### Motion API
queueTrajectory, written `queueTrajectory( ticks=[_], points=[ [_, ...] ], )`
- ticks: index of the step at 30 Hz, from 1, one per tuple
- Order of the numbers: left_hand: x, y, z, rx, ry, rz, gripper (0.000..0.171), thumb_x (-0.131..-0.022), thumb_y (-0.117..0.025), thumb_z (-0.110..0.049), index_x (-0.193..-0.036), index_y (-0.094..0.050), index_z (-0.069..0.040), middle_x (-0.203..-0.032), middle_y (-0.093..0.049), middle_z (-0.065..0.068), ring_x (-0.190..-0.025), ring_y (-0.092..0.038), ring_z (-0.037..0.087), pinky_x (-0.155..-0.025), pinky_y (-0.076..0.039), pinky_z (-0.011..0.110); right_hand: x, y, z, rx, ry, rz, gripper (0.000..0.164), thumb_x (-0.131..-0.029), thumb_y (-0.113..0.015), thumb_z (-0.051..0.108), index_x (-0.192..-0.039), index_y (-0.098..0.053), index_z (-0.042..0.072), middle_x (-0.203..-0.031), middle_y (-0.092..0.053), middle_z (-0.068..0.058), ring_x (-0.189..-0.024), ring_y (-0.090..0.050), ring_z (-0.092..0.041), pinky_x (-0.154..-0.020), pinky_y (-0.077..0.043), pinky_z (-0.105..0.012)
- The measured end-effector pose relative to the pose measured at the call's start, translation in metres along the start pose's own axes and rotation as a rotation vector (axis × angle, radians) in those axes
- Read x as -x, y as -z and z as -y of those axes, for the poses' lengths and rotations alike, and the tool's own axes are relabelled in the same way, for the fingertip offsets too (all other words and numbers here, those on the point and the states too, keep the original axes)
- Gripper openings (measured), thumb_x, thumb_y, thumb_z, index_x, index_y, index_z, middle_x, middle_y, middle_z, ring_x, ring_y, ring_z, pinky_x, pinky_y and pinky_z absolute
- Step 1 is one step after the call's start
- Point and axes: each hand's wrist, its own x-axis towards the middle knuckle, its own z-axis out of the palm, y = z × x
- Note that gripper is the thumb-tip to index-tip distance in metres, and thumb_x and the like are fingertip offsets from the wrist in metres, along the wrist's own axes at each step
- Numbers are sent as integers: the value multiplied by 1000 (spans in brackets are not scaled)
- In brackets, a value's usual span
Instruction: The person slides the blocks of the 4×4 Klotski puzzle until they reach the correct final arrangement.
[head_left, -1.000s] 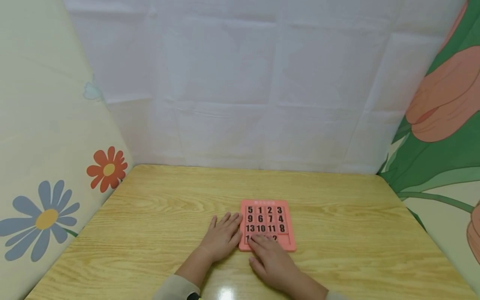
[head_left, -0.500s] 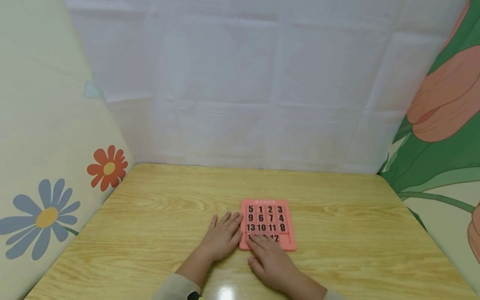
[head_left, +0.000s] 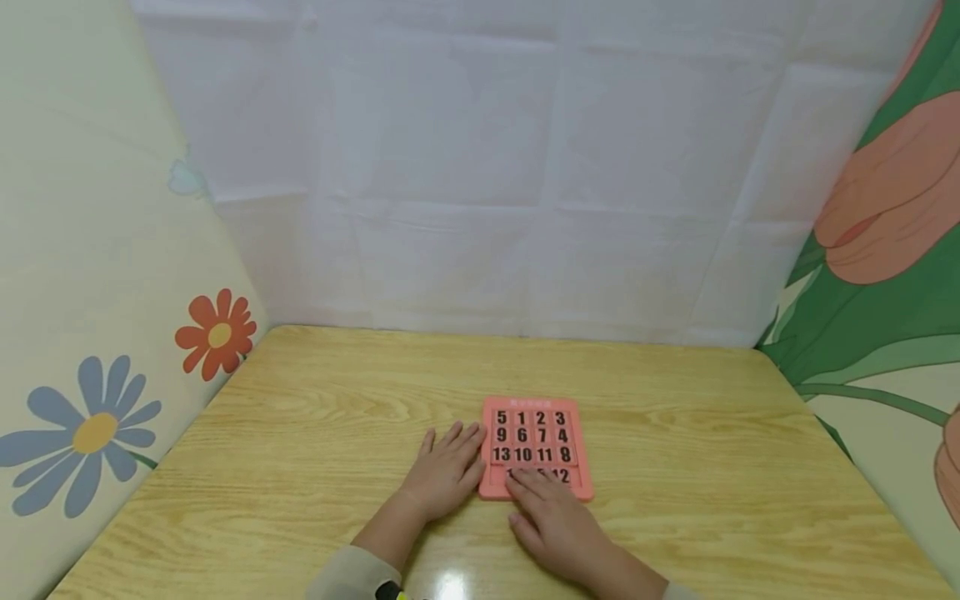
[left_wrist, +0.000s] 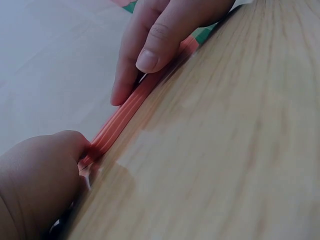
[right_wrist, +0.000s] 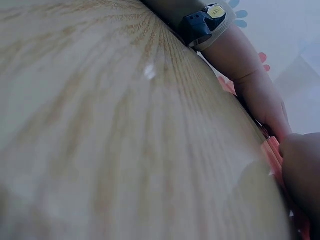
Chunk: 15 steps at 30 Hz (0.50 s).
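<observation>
A pink number sliding puzzle [head_left: 584, 467] lies flat on the table with black numbers on its tiles. Its top three rows show fully, while the bottom row is partly covered by fingers, with the 12 tile [head_left: 561, 476] at its right end. An unfilled slot is at the bottom left corner. My left hand [head_left: 444, 477] lies beside the puzzle, fingers extended, fingertips at its left edge. My right hand [head_left: 557, 523] reaches over the front edge, its nearly straight fingertips touching the bottom row. In the left wrist view the puzzle's side [left_wrist: 125, 112] runs between both hands.
The wood-grain table [head_left: 720, 467] extends around the puzzle. A white cloth [head_left: 450, 167] hangs behind it, and flower-printed panels [head_left: 90, 250] stand at the left and right. A dark strapped device [right_wrist: 197, 27] sits on the left wrist.
My right hand has moved slightly right, and the bottom row tiles have slid right with it. The open slot has gone from bottom right to bottom left. The left hand stays put.
</observation>
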Motion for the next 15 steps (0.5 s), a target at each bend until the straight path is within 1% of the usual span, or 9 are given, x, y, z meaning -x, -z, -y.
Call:
queueTrajectory(
  ticks=[8,15],
  points=[
    [1,1,-1,1,-6,-5,53,-104,-39,-35,-151,-40,-11,-157,-38,9,-149,-28,33,-122,-10,61,3,3,-4,-10,-28,15,48,-101,-48,36,-142,-52,12,-150,-49,-3,-139,-46,-24,-116,-36,-47],
    [1,3,-2,-1,-10,-2,52,-104,-39,-35,-150,-41,-10,-157,-38,9,-148,-28,34,-121,-10,61,6,5,-7,-25,-30,17,47,-101,-49,35,-142,-53,13,-150,-50,-3,-139,-46,-24,-116,-36,-47]
  ],
)
